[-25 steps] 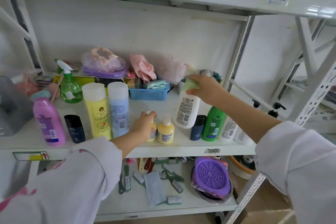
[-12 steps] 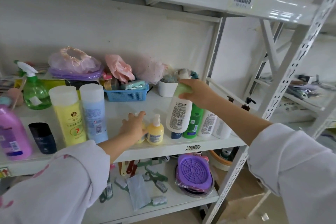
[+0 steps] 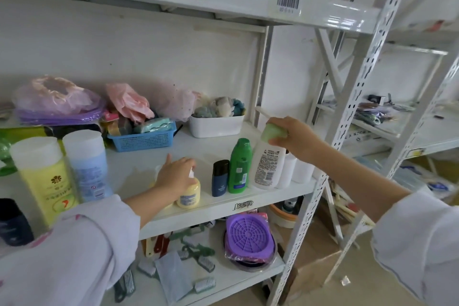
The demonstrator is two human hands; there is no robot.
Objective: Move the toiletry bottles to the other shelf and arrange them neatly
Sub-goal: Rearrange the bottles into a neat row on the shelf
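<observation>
My right hand (image 3: 294, 140) grips the pale green cap of a white bottle (image 3: 268, 169), held slightly tilted at the right end of the middle shelf (image 3: 218, 206). It sits just right of a green bottle (image 3: 239, 166) and a small dark bottle (image 3: 219, 177), with white pump bottles (image 3: 296, 169) behind it. My left hand (image 3: 175, 176) is curled over a small yellow pump bottle that it mostly hides. A second small yellow bottle (image 3: 190, 195) stands beside it. A tall yellow bottle (image 3: 44, 176) and a blue bottle (image 3: 87, 164) stand at the left.
A blue basket (image 3: 144, 140) and a white tub (image 3: 216, 126) sit at the back of the shelf. Below lie brushes (image 3: 203, 263) and a purple strainer (image 3: 248, 236). A perforated upright post (image 3: 347, 112) bounds the right end, with another shelf unit (image 3: 409, 139) beyond it.
My right hand has carried the white bottle rightward, from left of the dark and green bottles to their right. My left hand stays on the small yellow bottle. The view has swung right.
</observation>
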